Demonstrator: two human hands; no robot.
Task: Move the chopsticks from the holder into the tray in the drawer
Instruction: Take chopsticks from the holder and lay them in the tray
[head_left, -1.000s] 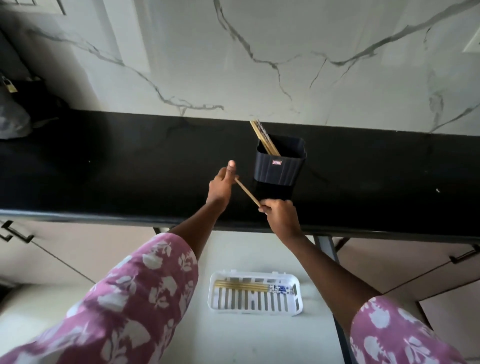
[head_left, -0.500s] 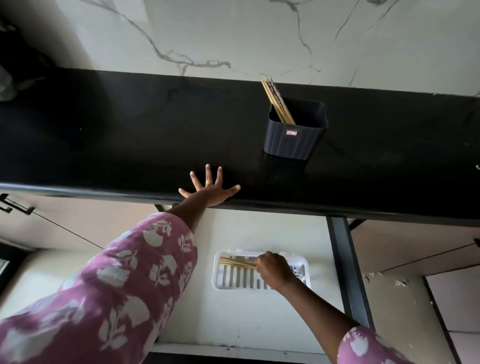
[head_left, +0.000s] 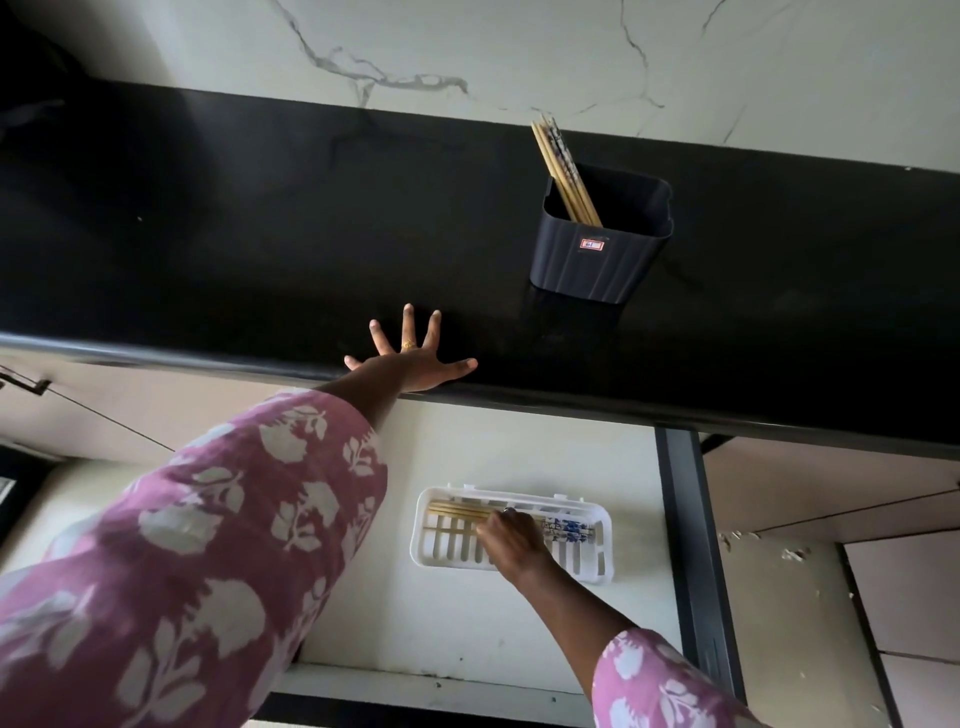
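Black counter (head_left: 208, 234): my left hand (head_left: 415, 364) lies splayed, nearer the dark ribbed holder (head_left: 597, 260) of leaning bamboo chopsticks (head_left: 563, 171). My right hand (head_left: 511, 538) curls over the white slotted tray (head_left: 422, 551); grip indiscernible.

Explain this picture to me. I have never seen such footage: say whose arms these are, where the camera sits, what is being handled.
No machine here: a person works with bare hands, and the one camera is worn on their head, looking down. The left hand lies spread on the black counter. The right hand is down in the open drawer, on chopsticks lying in the white tray; whether it grips them is unclear. In the dark holder on the counter stand other chopsticks.
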